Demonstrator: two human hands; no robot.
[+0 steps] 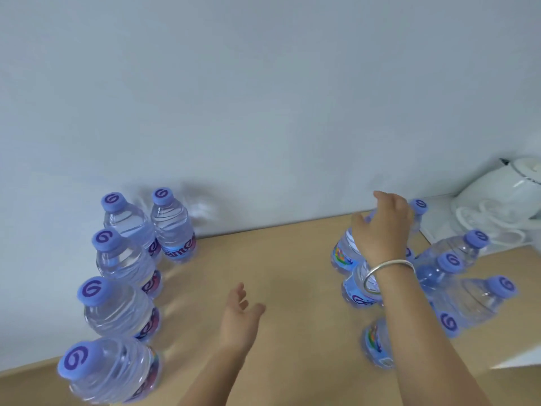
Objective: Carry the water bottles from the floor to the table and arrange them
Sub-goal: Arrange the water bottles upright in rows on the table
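Note:
Several clear water bottles with purple caps stand on the wooden table [278, 259]. One group lines the left side, from a near bottle [111, 370] back to a far bottle [172, 230] by the wall. Another cluster stands at the right, one of them [456, 297] behind my forearm. My right hand [383, 230], with a silver bangle on the wrist, curls over the top of a bottle [344, 253] at the cluster's left edge; its cap is mostly hidden under my fingers. My left hand [240, 315] hovers over the table's middle, fingers relaxed, holding nothing.
A white kettle [509, 191] with a coiled white cord [483, 218] sits at the back right on a white surface. A pale wall [263, 112] runs along the table's far edge. The table's front-left edge [29, 367] is near the closest left bottle.

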